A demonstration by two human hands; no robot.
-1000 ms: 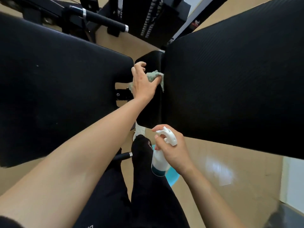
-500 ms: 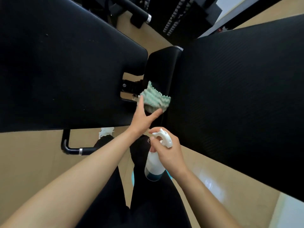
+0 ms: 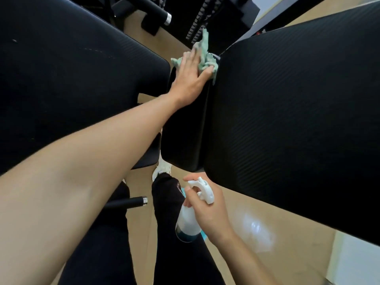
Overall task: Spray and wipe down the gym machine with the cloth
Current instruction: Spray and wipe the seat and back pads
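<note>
Your left hand (image 3: 189, 79) is flat, fingers straight, pressing the green cloth (image 3: 205, 56) onto the narrow middle pad's (image 3: 185, 136) far end. Your right hand (image 3: 211, 212) is wrapped around the spray bottle (image 3: 188, 223) by the pad's near end.

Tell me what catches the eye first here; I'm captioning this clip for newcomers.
The left hand presses a green cloth flat on the narrow black pad, upper centre, beside the big black pad on the right. Low in the centre, the right hand grips a white spray bottle over the tan floor.
</note>
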